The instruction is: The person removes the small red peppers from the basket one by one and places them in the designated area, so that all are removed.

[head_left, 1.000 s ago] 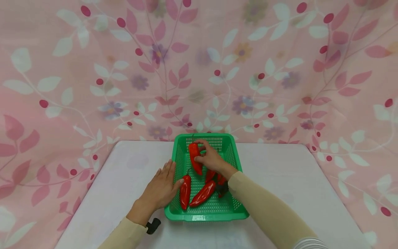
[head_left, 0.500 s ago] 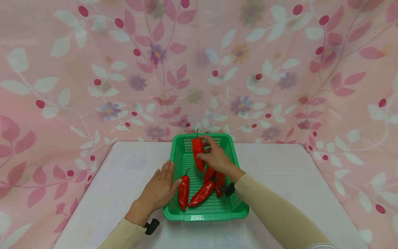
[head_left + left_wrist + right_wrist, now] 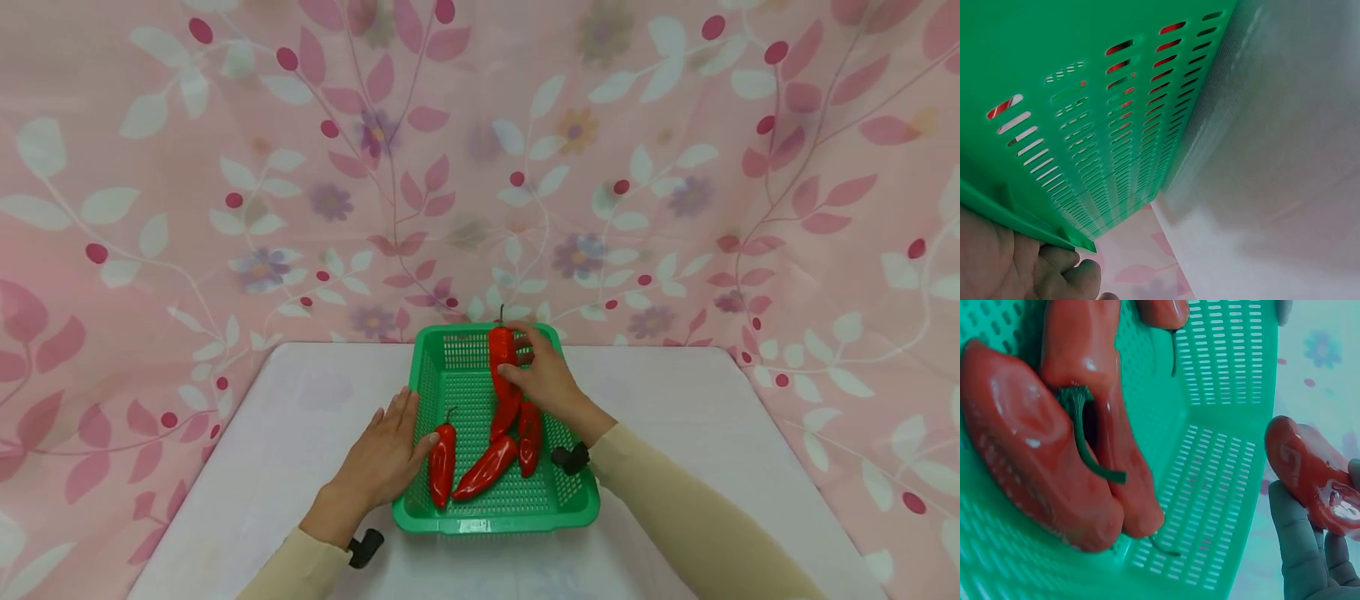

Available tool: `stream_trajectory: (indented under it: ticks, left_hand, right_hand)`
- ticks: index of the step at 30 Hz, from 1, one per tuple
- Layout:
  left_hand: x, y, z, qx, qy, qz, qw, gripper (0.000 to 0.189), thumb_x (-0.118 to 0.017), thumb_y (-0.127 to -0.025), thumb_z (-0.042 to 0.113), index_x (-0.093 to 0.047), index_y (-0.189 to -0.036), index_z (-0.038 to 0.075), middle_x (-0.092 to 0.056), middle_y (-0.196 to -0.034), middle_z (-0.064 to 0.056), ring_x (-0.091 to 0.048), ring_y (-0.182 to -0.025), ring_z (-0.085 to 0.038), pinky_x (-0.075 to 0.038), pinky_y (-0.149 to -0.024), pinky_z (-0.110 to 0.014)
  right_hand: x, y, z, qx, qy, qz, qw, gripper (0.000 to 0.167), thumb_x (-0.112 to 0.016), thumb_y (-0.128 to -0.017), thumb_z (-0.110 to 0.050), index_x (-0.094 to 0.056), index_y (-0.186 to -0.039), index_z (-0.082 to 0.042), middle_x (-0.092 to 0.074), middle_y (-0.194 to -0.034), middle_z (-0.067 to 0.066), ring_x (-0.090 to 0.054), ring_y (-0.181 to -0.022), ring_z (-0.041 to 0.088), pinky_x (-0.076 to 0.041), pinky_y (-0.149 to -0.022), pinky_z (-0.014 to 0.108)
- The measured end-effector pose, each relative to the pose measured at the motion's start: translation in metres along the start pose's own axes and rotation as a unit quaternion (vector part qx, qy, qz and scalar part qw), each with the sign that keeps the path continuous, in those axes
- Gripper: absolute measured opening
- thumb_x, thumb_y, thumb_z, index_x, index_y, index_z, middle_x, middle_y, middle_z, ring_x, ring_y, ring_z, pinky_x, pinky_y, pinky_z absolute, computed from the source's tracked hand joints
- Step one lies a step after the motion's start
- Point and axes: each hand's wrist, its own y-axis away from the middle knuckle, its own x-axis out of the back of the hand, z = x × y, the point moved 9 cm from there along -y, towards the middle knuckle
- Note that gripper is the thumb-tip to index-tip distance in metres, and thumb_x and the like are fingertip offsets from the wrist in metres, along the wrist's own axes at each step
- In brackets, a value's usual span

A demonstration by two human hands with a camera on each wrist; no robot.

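Observation:
My right hand (image 3: 546,379) pinches a long red chili pepper (image 3: 502,348) between thumb and fingers, over the back right part of a green plastic basket (image 3: 495,525). The pepper stands nearly upright, its dark stem pointing up; in the right wrist view this red pepper (image 3: 1310,465) is raised beside the basket wall. My left hand (image 3: 381,458) rests on the left rim, fingers straight and thumb over the edge. Inside lie several more red peppers: one with a stem (image 3: 442,467) at the left, a slanted one (image 3: 486,469) at front, another (image 3: 530,442) at the right.
The basket stands on a white-covered table (image 3: 667,400). Behind it hangs a pink floral cloth (image 3: 480,167). Black wrist cameras stick out at the left wrist (image 3: 366,548) and right wrist (image 3: 572,458). Slotted basket walls (image 3: 1116,137) fill much of the left wrist view.
My right hand has carried the held pepper to the right and slightly up, and its stem has tipped upright. My left hand stays on the rim.

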Motion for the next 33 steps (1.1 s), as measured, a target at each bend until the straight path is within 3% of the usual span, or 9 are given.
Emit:
stream_trajectory:
  ticks: [10, 20, 27, 33]
  left_hand:
    - [0.0, 0.0, 0.001, -0.007, -0.005, 0.008, 0.9999, 0.084, -0.052, -0.109, 0.049, -0.021, -0.165, -0.006, -0.024, -0.172, -0.025, -0.026, -0.159, -0.044, -0.024, -0.128, -0.061]
    - [0.005, 0.001, 0.002, -0.024, -0.023, 0.007, 0.9994, 0.081, -0.052, -0.11, 0.047, -0.026, -0.163, -0.008, -0.028, -0.171, -0.026, -0.027, -0.159, -0.044, -0.026, -0.127, -0.062]
    - [0.005, 0.002, 0.001, -0.023, -0.02, 0.009, 0.9995, 0.08, -0.054, -0.109, 0.045, -0.026, -0.163, -0.007, -0.028, -0.17, -0.026, -0.027, -0.159, -0.044, -0.027, -0.127, -0.062]
    - [0.005, 0.001, 0.003, -0.028, -0.016, 0.012, 0.9994, 0.08, -0.053, -0.11, 0.045, -0.026, -0.163, -0.008, -0.027, -0.171, -0.026, -0.026, -0.159, -0.044, -0.025, -0.127, -0.062]
  right_hand:
    - [0.031, 0.008, 0.004, 0.015, 0.054, 0.032, 0.9979, 0.069, -0.077, -0.097, -0.016, -0.044, -0.157, -0.021, -0.061, -0.134, 0.018, -0.07, -0.112, 0.037, -0.066, -0.079, 0.045]
    - [0.068, 0.01, 0.01, 0.013, 0.09, 0.056, 0.9942, 0.067, -0.075, -0.097, -0.015, -0.045, -0.157, -0.014, -0.063, -0.129, 0.022, -0.07, -0.108, 0.04, -0.066, -0.081, 0.051]
    - [0.099, 0.014, 0.029, -0.018, 0.115, 0.07, 0.9907, 0.066, -0.072, -0.098, -0.017, -0.044, -0.157, -0.012, -0.06, -0.13, 0.024, -0.068, -0.11, 0.043, -0.066, -0.079, 0.053]
    - [0.112, 0.018, 0.052, -0.055, 0.122, 0.069, 0.9886, 0.066, -0.069, -0.099, -0.017, -0.04, -0.159, -0.011, -0.059, -0.135, 0.026, -0.065, -0.116, 0.045, -0.065, -0.081, 0.055]
